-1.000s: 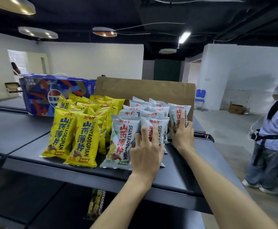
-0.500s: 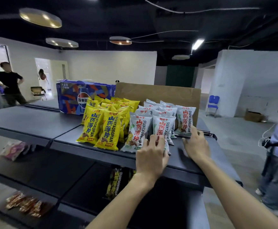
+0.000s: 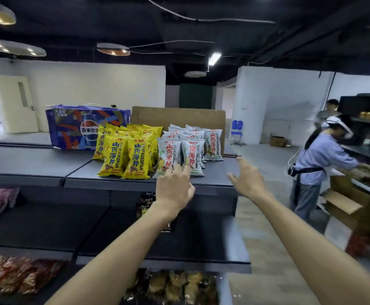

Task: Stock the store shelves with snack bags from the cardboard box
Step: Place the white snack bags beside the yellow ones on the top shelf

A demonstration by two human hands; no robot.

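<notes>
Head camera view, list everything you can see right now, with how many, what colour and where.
Yellow snack bags: a dozen or so, exact count hidden by overlap, yellow, top shelf, left group.
White snack bags: about ten, white with red lettering, top shelf, right group.
Cardboard box: one, brown, behind the bags.
Cola carton: one, blue, top shelf, left of the box.
Top shelf: one, dark grey.
Lower shelves: dark, holding pink, red and brown packets, blurred.
Blue chair: one, by the far wall.
Person in blue shirt: one, right, bent over another shelf.
Left hand: fingers spread, at the front white bags.
Right hand: open, empty, off the bags.
</notes>
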